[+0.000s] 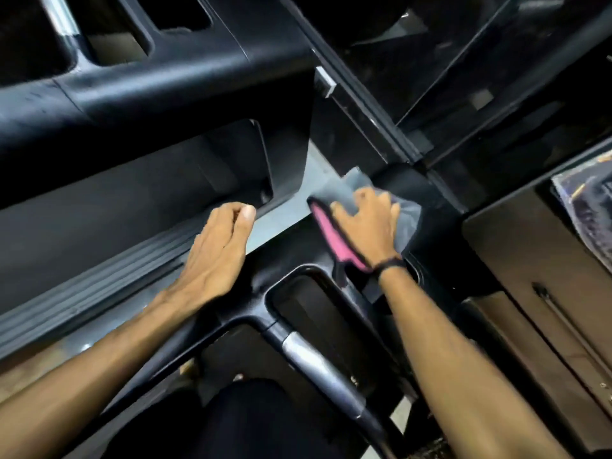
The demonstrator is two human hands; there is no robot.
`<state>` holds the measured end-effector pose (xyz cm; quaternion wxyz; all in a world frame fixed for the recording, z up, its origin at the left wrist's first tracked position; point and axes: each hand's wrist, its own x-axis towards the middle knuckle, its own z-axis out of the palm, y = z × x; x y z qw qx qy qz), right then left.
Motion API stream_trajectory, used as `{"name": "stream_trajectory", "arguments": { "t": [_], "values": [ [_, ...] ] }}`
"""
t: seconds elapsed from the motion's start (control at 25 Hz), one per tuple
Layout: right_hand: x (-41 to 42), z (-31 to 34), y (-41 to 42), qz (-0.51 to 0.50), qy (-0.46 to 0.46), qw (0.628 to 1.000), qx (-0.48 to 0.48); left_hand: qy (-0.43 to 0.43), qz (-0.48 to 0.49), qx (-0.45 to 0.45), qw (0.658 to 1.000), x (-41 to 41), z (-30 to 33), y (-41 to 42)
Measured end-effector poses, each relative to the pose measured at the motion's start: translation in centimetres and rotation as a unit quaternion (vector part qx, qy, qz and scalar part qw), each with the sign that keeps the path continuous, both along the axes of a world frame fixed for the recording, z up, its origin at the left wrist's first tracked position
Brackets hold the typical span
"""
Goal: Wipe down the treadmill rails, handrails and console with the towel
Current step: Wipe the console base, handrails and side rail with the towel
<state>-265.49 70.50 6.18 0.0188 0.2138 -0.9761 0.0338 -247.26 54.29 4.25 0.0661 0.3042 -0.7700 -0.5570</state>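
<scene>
Your right hand [367, 223] gripping grey-and-pink microfibre towel [334, 200], pressing it on black plastic treadmill frame [298, 253], centre right. Left hand [218, 250] resting flat, holding nothing. Near silver handrail [318, 369] probably remaining; progress unclear.

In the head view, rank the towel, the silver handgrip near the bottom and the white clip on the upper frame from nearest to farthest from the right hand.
1. Towel: under the right hand, in contact.
2. Silver handgrip: below it, toward the person.
3. White clip: well above, on the upper frame.
</scene>
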Motion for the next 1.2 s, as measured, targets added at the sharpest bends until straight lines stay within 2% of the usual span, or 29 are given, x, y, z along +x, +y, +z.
{"name": "stream_trajectory", "arguments": {
  "t": [0.04,0.12,0.24,0.32,0.36,0.44,0.52,0.56,0.64,0.76,0.84,0.92,1.0,1.04,1.08,1.12,1.2],
  "values": [
    [-1.7,0.5,-0.7,-0.037,-0.005,0.999,0.039,-0.003,-0.005,-0.009,1.000,0.5,0.1,0.1],
    [0.1,0.3,-3.4,0.008,0.002,0.995,0.100,-0.018,-0.010,-0.026,0.999,1.3,0.3,0.4],
    [10.2,-0.4,-4.8,0.200,-0.059,0.978,0.023,-0.038,-0.003,-0.049,0.998,1.8,0.5,0.6],
    [11.5,-0.4,-1.8,0.283,-0.069,0.957,-0.021,-0.046,0.002,-0.063,0.997,2.2,0.5,0.6],
    [9.3,-0.4,-0.5,0.265,-0.049,0.963,-0.018,-0.045,0.002,-0.068,0.997,2.5,0.5,0.7],
    [3.0,-0.3,0.8,0.120,0.002,0.993,0.011,-0.043,0.007,-0.076,0.996,3.5,0.5,0.7],
    [-1.2,0.0,0.5,0.000,0.012,0.998,0.057,-0.038,0.018,-0.079,0.996,4.2,0.3,0.6],
    [-1.1,-0.2,-0.7,-0.006,0.015,0.997,0.075,-0.035,0.020,-0.079,0.996,4.3,0.2,0.4],
    [2.5,-0.6,-3.6,0.055,0.025,0.992,0.107,-0.030,0.015,-0.070,0.997,3.1,0.0,0.1],
    [9.4,-0.7,-4.2,0.183,-0.076,0.980,0.030,-0.029,-0.008,-0.041,0.999,-0.1,-0.7,-0.3],
    [9.6,-0.4,-2.3,0.212,-0.092,0.973,-0.013,-0.015,-0.023,-0.023,0.999,-2.2,-1.2,-0.6],
    [4.5,-0.4,-0.8,0.105,-0.012,0.994,-0.040,-0.014,-0.041,-0.007,0.999,-4.3,-1.7,-1.1],
    [-3.8,-0.3,-0.2,-0.039,0.043,0.998,0.007,-0.007,-0.054,0.003,0.999,-6.2,-2.4,-1.8],
    [-7.1,0.1,-0.6,-0.099,0.027,0.994,0.047,-0.002,-0.063,0.007,0.998,-7.1,-2.7,-1.9],
    [-9.3,0.0,-1.6,-0.122,0.018,0.988,0.088,0.000,-0.074,0.014,0.997,-8.2,-3.1,-2.0],
    [-9.6,-0.5,-2.9,-0.103,0.015,0.987,0.124,0.000,-0.087,0.017,0.996,-9.1,-3.4,-1.9],
    [-5.2,-1.2,-4.6,-0.014,-0.007,0.992,0.123,0.004,-0.107,0.020,0.994,-10.9,-3.7,-1.7]
  ]
}}
